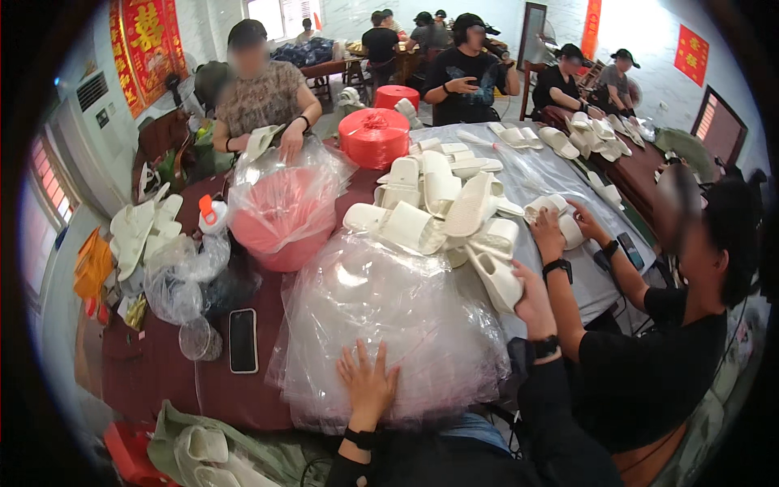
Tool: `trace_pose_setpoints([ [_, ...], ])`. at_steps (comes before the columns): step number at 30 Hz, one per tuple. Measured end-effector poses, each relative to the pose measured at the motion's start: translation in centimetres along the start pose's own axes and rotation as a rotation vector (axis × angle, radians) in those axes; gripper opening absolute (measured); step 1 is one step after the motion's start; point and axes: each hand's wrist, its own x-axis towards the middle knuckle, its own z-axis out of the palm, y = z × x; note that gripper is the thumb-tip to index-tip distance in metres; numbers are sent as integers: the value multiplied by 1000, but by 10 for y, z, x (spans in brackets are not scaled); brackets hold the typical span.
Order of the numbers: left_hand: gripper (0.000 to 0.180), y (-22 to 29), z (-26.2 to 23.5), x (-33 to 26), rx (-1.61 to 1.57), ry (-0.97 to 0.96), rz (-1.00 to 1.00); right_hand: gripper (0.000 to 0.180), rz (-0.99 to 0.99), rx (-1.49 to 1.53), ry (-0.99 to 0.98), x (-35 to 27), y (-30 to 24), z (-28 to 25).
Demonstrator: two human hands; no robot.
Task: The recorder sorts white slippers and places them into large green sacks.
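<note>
Two hands work at the table: the left hand lies flat, fingers spread wide, on the bag stack, the right hand grips a white slipper beside the slipper pile, so bagging that slipper looks next, needing one bag opened.

Stack of clear plastic bags: crinkled, glossy, heaped in mound, near centre of table. White slipper: foam, slide type, lying tilted just right of mound, at near end of slipper pile.
</note>
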Motion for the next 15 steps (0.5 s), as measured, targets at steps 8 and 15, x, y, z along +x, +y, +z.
trace_pose_setpoints([
  [8, 57, 8, -23, 5, -6, 23, 7, 45, -164, 36, -65, -62, -27, 26],
  [15, 56, -7, -35, -9, -193, -96, -6, 53, -585, 10, -166, -98, -28, 50],
])
